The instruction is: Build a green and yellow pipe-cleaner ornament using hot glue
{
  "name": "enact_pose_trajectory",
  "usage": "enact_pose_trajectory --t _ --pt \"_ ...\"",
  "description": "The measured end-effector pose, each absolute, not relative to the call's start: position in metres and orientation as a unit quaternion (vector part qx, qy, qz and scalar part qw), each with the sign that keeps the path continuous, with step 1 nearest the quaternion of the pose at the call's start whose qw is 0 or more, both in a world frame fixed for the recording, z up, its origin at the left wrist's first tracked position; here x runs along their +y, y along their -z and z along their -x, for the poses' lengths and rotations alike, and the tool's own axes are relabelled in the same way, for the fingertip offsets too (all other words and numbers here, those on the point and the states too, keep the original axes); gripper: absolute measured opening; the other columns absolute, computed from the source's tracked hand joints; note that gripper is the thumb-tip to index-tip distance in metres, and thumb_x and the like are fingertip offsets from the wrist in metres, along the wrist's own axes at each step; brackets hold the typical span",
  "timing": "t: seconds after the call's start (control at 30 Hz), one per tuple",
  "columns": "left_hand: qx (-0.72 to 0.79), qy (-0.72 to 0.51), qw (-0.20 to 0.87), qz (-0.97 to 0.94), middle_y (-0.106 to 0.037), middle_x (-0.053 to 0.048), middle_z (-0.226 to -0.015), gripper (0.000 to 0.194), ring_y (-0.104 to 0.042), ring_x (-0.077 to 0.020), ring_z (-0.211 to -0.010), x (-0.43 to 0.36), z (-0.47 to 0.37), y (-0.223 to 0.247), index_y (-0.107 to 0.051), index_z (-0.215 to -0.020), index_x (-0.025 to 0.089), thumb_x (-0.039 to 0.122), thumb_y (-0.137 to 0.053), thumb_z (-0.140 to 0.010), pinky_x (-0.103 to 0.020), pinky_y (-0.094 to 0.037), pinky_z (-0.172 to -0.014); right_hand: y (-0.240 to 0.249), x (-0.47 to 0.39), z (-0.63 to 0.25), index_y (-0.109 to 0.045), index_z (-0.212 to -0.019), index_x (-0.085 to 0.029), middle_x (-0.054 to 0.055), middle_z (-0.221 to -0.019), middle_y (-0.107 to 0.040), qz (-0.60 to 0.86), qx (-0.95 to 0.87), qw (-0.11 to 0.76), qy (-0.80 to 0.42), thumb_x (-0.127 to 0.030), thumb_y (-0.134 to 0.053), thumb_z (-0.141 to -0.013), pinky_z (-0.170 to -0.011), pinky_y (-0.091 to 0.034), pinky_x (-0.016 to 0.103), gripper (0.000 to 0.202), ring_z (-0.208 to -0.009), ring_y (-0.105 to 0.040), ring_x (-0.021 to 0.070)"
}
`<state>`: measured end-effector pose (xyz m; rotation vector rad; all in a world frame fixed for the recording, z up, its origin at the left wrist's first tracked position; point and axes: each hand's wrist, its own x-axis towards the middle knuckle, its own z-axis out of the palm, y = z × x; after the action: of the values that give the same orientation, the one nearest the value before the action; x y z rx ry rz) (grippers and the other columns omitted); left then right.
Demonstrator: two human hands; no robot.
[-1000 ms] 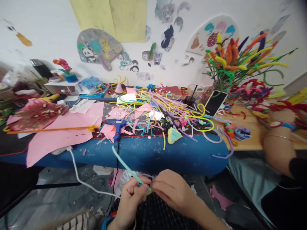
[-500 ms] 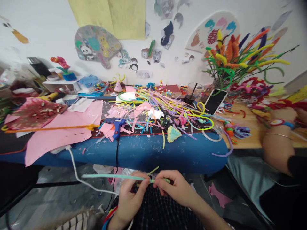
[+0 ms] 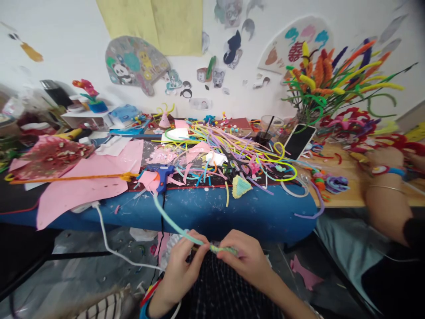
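Between thumb and fingers, my left hand [image 3: 186,266] pinches a mint-green pipe cleaner [image 3: 169,220], whose free length arcs up and left towards the table edge. My right hand [image 3: 247,259] is closed on a small green-and-yellow twisted pipe-cleaner piece [image 3: 229,250] joined to it. Both hands are close together above my lap, in front of the table edge. A finished-looking yellow and mint pipe-cleaner wedge [image 3: 241,187] lies on the table edge beyond them. Left of it rests a blue glue gun [image 3: 161,177].
Loose pipe cleaners [image 3: 229,141] pile across the table, with pink felt [image 3: 83,190] at left. A phone [image 3: 299,141] leans near a vase of pipe-cleaner flowers [image 3: 327,79]. At right, another person's arm [image 3: 387,195] reaches over the wooden table. A white cable [image 3: 109,248] hangs at left.
The free end of the mint pipe cleaner has swung upward from nearly level, now pointing up and left. My right hand has turned slightly, showing more of the twisted piece.
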<state>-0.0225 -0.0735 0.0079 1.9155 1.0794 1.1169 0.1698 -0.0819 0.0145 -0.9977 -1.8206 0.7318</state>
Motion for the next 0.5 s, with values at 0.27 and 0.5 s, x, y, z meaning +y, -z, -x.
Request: enact_pose_trajectory --t 0.27,0.5 --pt "0.22 -0.47 0.052 -0.853 -0.066 -0.004 -0.077 0.02 -0.063 -0.0159 -0.074 -0.072 0.037 -0.01 -0.066 -0.107 0.013 0.01 -0.05 -0.096 -0.029 -0.051 -0.067 -0.017 -0.091 -0.143 -0.058 -0.07 -0.016 -0.004 -0.059 -0.059 0.382 -0.211 0.44 -0.784 -0.054 -0.081 -0.068 -0.052 -0.049 0.019 0.045 -0.051 -0.055 0.0065" --pt "0.172 -0.452 -0.071 -0.872 -0.068 -0.003 -0.077 0.013 -0.066 -0.0141 -0.074 -0.064 0.042 -0.016 -0.068 -0.096 0.011 0.006 -0.057 -0.092 -0.027 -0.055 -0.066 -0.02 -0.093 -0.137 -0.06 -0.067 -0.014 -0.003 -0.057 -0.063 0.422 -0.173 0.432 -0.778 -0.049 -0.087 -0.061 -0.052 -0.053 0.017 0.045 -0.049 -0.058 0.0057"
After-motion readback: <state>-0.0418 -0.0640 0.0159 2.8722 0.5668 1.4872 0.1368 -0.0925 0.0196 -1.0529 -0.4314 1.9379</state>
